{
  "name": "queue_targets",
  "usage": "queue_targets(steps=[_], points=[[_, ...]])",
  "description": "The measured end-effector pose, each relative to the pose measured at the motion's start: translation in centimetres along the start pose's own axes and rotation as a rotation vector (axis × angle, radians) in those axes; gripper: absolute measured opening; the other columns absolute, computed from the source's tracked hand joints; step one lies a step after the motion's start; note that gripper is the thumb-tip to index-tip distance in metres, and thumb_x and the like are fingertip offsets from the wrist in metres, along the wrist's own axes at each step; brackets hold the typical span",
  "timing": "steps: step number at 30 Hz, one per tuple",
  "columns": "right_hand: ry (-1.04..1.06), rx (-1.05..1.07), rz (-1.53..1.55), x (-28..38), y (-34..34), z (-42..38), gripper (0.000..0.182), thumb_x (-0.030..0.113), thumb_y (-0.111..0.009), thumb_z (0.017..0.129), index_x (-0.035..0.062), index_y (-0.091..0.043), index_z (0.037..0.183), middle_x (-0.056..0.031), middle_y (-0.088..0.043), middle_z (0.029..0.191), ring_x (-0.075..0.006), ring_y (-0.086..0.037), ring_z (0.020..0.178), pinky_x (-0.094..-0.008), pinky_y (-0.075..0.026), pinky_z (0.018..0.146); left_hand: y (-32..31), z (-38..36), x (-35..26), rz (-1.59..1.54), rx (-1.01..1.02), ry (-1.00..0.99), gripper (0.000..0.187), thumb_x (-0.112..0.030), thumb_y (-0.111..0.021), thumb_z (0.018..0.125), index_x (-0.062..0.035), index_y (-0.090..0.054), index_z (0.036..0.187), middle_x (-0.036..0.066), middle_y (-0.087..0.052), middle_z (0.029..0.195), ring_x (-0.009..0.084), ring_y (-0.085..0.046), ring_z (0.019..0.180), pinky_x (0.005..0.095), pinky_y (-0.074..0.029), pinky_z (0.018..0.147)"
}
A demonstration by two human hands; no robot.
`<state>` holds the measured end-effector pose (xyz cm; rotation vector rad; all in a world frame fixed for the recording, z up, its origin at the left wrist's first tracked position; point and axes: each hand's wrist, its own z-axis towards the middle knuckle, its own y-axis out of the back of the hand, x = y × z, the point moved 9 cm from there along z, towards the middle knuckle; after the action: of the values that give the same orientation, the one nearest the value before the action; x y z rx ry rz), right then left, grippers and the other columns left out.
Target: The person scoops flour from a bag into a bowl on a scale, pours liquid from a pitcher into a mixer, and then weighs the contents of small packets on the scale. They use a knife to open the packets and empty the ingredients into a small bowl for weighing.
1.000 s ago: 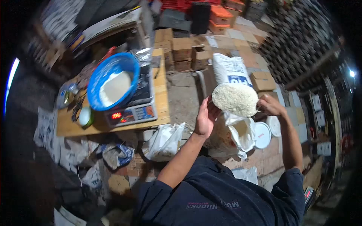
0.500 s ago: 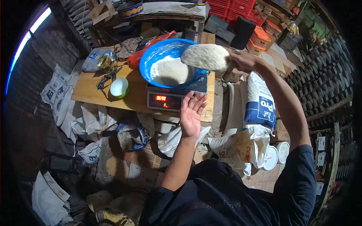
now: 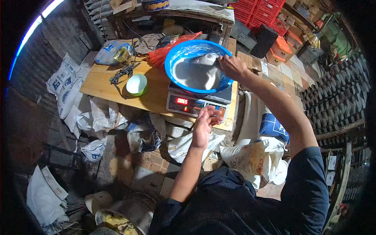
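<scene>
A blue plastic basin (image 3: 169,74) with white powder (image 3: 190,76) in it stands on a digital scale (image 3: 197,105), whose red display reads about 0.865. My right hand (image 3: 235,69) is closed at the basin's right rim around the handle of a scoop (image 3: 208,59). The scoop is tilted down inside the basin, above the powder; my fingers hide its handle. In front of the scale, my left hand (image 3: 204,127) is raised with its fingers loosely apart and nothing in it.
A small green-and-white bowl (image 3: 136,85) and black cables (image 3: 124,73) are left of the scale on the wooden table (image 3: 102,84). A red plastic bag (image 3: 160,53) lies behind the basin. Sacks (image 3: 244,158) stand on the floor to the right; red crates (image 3: 262,13) are stacked beyond.
My right hand has brought the scoop, heaped with powder before, down into the basin and tipped it. The display rose from about 0.690. My left hand's fingers have curled slightly. The view has shifted.
</scene>
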<state>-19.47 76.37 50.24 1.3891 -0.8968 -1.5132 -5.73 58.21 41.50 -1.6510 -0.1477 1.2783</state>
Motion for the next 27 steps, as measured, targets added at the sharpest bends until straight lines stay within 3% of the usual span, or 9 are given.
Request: queue_targets(steps=[3, 5, 9, 13, 16, 19, 21, 23, 27], points=[[0.075, -0.343, -0.188, 0.7, 1.5, -1.3, 0.017, 0.021, -0.055, 0.089, 0.0056, -0.055, 0.097, -0.0122, -0.060, 0.078, -0.0307, -0.068, 0.070, -0.0408, -0.054, 0.051, -1.5, 0.7, 2.9, 0.153, 0.117, 0.178, 0.039, -0.037, -0.039, 0.099, -0.0074, -0.048, 0.122, 0.010, -0.060, 0.111, 0.0177, -0.060, 0.096, 0.0306, -0.044, 0.085], [0.008, -0.342, -0.148, -0.3, 1.6, -2.9, 0.019, 0.018, -0.055, 0.087, 0.0051, -0.050, 0.100, -0.0128, -0.060, 0.078, -0.0315, -0.067, 0.069, -0.0417, -0.054, 0.050, -3.2, 0.9, 5.1, 0.234, 0.166, 0.292, 0.033, -0.031, -0.045, 0.098, -0.0068, -0.050, 0.120, 0.006, -0.061, 0.108, 0.0140, -0.060, 0.091, 0.0284, -0.044, 0.082], [-0.362, -0.311, 0.471, -5.6, 4.3, -12.7, 0.029, 0.029, -0.056, 0.092, 0.0019, -0.049, 0.099, -0.0225, -0.063, 0.088, -0.0435, -0.063, 0.075, -0.0501, -0.050, 0.064, -6.6, 0.9, 11.3, 0.395, 0.341, 0.428, 0.030, -0.026, -0.050, 0.096, -0.0050, -0.053, 0.117, 0.006, -0.062, 0.103, 0.0140, -0.059, 0.086, 0.0269, -0.044, 0.077], [-0.874, -0.348, 0.799, -12.6, 2.6, -31.2, 0.033, 0.026, -0.053, 0.095, -0.0023, -0.051, 0.078, -0.0259, -0.056, 0.066, -0.0444, -0.055, 0.062, -0.0486, -0.042, 0.057, -8.6, 0.7, 20.2, 0.622, 0.508, 0.520, 0.029, -0.025, -0.054, 0.094, -0.0030, -0.055, 0.114, 0.007, -0.062, 0.099, 0.0143, -0.058, 0.085, 0.0306, -0.048, 0.075], [-1.240, -0.340, 0.620, -15.3, -3.3, -50.2, 0.042, 0.032, -0.047, 0.098, -0.0034, -0.059, 0.080, -0.0280, -0.057, 0.070, -0.0446, -0.057, 0.067, -0.0473, -0.042, 0.061, -9.5, -0.5, 28.3, 0.652, 0.527, 0.644, 0.029, -0.027, -0.057, 0.094, -0.0029, -0.058, 0.111, 0.005, -0.061, 0.097, 0.0132, -0.057, 0.080, 0.0281, -0.047, 0.072], [-1.647, 0.028, 0.544, -13.5, -11.7, -69.3, 0.051, 0.037, -0.039, 0.098, -0.0049, -0.065, 0.084, -0.0309, -0.062, 0.083, -0.0482, -0.060, 0.082, -0.0532, -0.045, 0.075, -12.2, -2.7, 33.9, 0.760, 0.574, 0.811, 0.026, -0.026, -0.064, 0.091, -0.0032, -0.061, 0.104, 0.002, -0.063, 0.090, 0.0094, -0.058, 0.075, 0.0245, -0.048, 0.066], [-1.632, 0.173, 0.387, -12.3, -18.4, -78.5, 0.054, 0.036, -0.037, 0.097, -0.0073, -0.066, 0.083, -0.0317, -0.062, 0.081, -0.0475, -0.061, 0.084, -0.0528, -0.046, 0.078, -12.4, -5.6, 40.4, 0.761, 0.660, 0.898, 0.028, -0.028, -0.064, 0.090, -0.0024, -0.063, 0.102, 0.004, -0.064, 0.084, 0.0107, -0.059, 0.070, 0.0259, -0.048, 0.063], [-1.711, 0.417, 0.518, -11.6, -24.3, -82.8, 0.056, 0.035, -0.033, 0.097, -0.0079, -0.067, 0.083, -0.0321, -0.063, 0.083, -0.0453, -0.062, 0.087, -0.0513, -0.048, 0.081, -12.7, -7.9, 46.3, 0.870, 0.766, 0.931, 0.030, -0.030, -0.064, 0.090, -0.0020, -0.063, 0.100, 0.005, -0.064, 0.081, 0.0116, -0.059, 0.066, 0.0270, -0.048, 0.061], [-1.474, 0.609, 0.773, -9.1, -44.9, -87.7, 0.051, 0.033, -0.034, 0.094, -0.0068, -0.066, 0.093, -0.0313, -0.063, 0.100, -0.0433, -0.065, 0.087, -0.0510, -0.050, 0.079, -11.2, -12.9, 55.9, 1.162, 0.821, 1.131, 0.051, -0.050, -0.066, 0.084, -0.0005, -0.064, 0.096, 0.009, -0.065, 0.076, 0.0159, -0.062, 0.064, 0.0302, -0.049, 0.061]])
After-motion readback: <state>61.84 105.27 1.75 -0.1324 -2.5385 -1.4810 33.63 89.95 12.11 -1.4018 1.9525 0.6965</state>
